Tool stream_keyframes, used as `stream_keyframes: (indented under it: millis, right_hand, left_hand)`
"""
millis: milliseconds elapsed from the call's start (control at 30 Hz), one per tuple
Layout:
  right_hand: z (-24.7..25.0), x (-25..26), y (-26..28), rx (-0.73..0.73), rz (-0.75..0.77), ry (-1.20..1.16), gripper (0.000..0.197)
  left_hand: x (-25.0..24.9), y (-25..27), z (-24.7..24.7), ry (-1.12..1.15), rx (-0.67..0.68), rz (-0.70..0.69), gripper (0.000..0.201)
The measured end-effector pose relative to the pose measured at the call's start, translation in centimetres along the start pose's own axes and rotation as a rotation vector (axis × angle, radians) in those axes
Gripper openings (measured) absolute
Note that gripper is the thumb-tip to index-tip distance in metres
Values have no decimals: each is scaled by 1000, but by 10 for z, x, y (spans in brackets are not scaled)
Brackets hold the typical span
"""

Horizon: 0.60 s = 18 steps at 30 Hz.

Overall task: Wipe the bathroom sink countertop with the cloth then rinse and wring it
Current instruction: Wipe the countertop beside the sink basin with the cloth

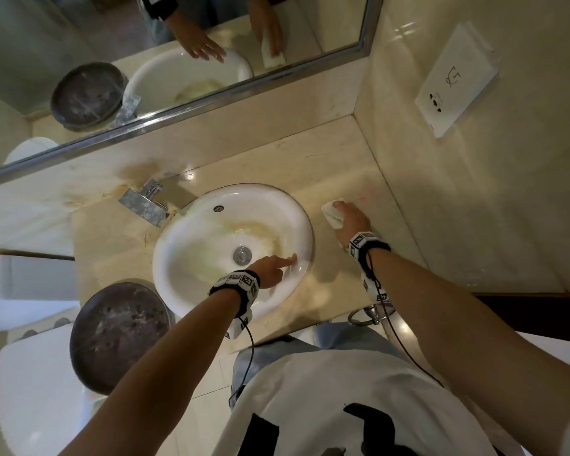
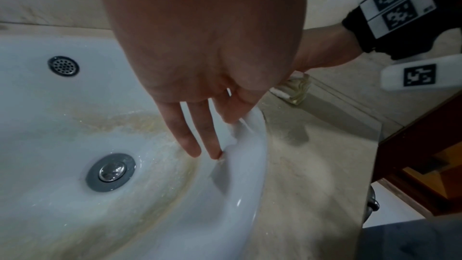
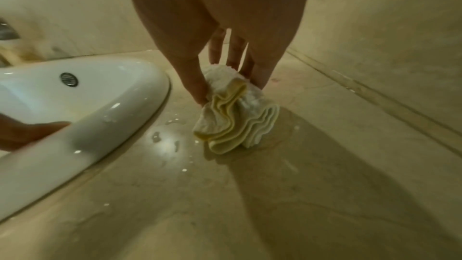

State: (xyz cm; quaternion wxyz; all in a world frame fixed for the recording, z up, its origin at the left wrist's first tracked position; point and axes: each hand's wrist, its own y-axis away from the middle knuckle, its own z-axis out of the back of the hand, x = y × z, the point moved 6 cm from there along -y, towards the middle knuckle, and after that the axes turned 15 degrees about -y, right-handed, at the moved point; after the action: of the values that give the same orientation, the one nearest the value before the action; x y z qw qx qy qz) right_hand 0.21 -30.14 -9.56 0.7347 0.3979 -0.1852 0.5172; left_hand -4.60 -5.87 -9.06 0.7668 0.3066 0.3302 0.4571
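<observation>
A folded white cloth (image 1: 331,213) (image 3: 237,118) lies bunched on the beige marble countertop (image 1: 343,166), right of the sink. My right hand (image 1: 351,218) (image 3: 230,88) pinches it between thumb and fingers and presses it onto the stone. The round white sink (image 1: 195,258) (image 2: 252,175) has a yellow-stained bowl and a metal drain (image 2: 110,171). My left hand (image 1: 277,266) (image 2: 212,126) lies with straight fingers on the inside of the sink's right rim and holds nothing. Water drops (image 3: 172,122) sit on the counter between the sink rim and the cloth.
A chrome faucet (image 1: 145,202) stands behind the sink at the left. A dark round dish (image 1: 119,334) sits at the counter's front left, above a white toilet (image 1: 37,390). The mirror (image 1: 178,60) is behind, a wall with a socket plate (image 1: 458,77) at the right.
</observation>
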Motion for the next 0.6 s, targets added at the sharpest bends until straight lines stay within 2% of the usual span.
stream_keyframes:
  millis: [167, 333, 467, 600]
  right_hand:
    - [-30, 23, 5, 106, 45, 51, 56]
    - [-34, 23, 12, 165, 51, 146, 52]
    - [-36, 12, 20, 255, 46, 199, 58]
    - [-28, 8, 22, 424, -32, 183, 65]
  left_hand:
    - [-4, 3, 2, -37, -16, 0, 72]
    - [-6, 5, 2, -50, -20, 6, 72]
    - [-8, 8, 2, -57, -17, 16, 71]
    - [-10, 11, 3, -74, -13, 20, 74]
